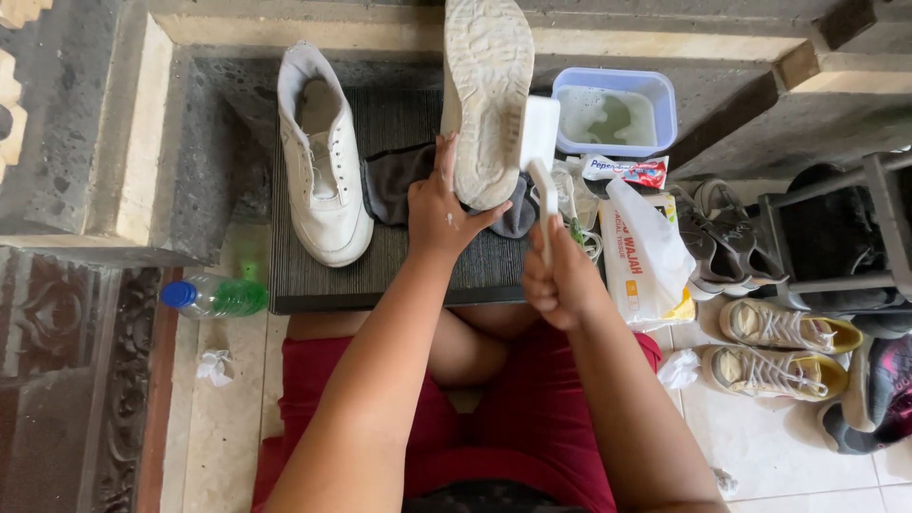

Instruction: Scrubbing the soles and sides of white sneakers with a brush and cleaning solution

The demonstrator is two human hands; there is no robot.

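My left hand [439, 211] grips the heel end of a white sneaker [486, 90], held with its dirty sole facing up toward me. My right hand [560, 280] is closed around the handle of a white scrub brush [539, 142], whose head rests against the sole's right edge. A second white sneaker [323, 157] stands upright on a dark ribbed mat [380, 275] to the left. A grey cloth [394, 180] lies on the mat under the held shoe.
A blue tub [617, 85] of cloudy water sits behind the brush, a toothpaste tube [627, 171] and tissue pack [646, 256] beside it. A plastic bottle [214, 296] lies left. Several shoes [779, 347] and a rack [836, 237] stand at right.
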